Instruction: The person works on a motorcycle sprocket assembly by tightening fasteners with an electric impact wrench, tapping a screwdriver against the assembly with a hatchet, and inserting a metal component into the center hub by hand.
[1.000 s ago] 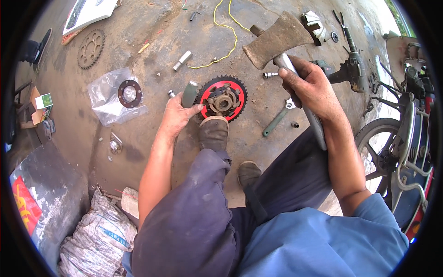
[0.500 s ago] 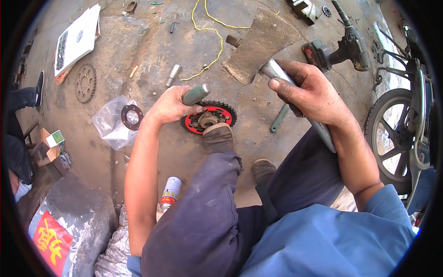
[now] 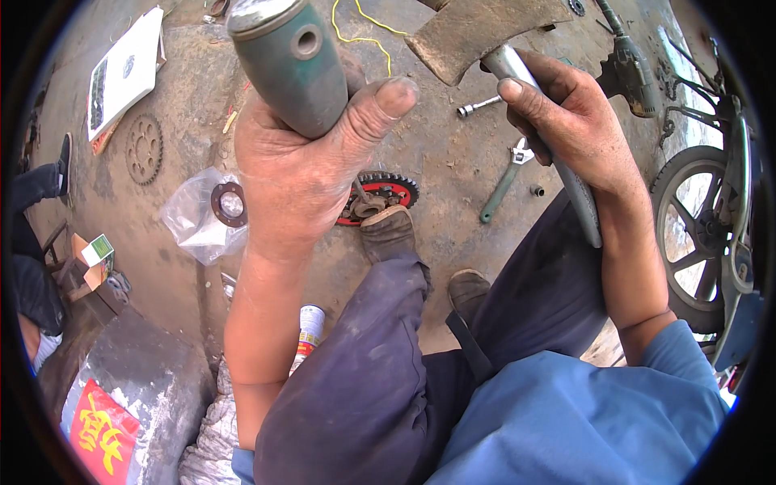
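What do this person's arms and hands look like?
Both the left hand and right hand are bare, without gloves. A short blue sleeve ends near the right elbow, and the forearms are uncovered. The right fingers look smudged with dirt.

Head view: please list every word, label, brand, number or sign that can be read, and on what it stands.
Red sheet, lower left: large yellow characters, not copied out here.
White panel: marks too small to read.
Can: print too small to read.
Green-and-white box, left: too small to read.
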The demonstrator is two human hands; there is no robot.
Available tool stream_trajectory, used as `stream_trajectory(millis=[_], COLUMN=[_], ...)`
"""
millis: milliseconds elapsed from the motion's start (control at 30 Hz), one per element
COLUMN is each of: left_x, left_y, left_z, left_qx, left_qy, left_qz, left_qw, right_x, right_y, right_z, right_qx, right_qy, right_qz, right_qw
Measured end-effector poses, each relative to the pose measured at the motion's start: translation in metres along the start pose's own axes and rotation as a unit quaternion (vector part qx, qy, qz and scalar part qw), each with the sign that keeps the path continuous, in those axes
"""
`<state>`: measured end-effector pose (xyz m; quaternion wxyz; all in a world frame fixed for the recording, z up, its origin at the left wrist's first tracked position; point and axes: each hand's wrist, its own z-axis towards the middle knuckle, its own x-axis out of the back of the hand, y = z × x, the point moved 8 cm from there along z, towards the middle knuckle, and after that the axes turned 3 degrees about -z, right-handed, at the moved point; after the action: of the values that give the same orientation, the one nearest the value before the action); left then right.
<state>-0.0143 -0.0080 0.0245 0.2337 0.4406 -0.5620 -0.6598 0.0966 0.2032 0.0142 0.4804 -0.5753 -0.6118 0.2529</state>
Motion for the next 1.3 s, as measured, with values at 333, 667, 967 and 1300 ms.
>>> stream_trajectory(millis=[333, 667, 967, 1300], left_x=[-0.018, -0.039, -0.050, 0.091], left_y=[-0.010, -0.018, -0.037, 0.049], left_z=[0.005, 0.004, 0.021, -0.028], left_qx=[0.006, -0.036, 0.008, -0.055], left_qy=[-0.008, 0.006, -0.035, 0.180], left_qz=[0.099, 0.114, 0.140, -0.015], left_qw=[0.995, 0.993, 0.989, 0.982], right_x=[0.013, 0.043, 0.047, -0.019], right_y=[-0.001, -0.100, -0.155, -0.017], right_z=[-0.008, -0.034, -0.048, -0.070], right_qx=[0.016, 0.129, 0.114, -0.084], right_qy=[0.008, 0.122, 0.041, -0.093], right_qz=[-0.022, -0.071, -0.332, 0.056], right_qw=[1.000, 0.982, 0.936, 0.990])
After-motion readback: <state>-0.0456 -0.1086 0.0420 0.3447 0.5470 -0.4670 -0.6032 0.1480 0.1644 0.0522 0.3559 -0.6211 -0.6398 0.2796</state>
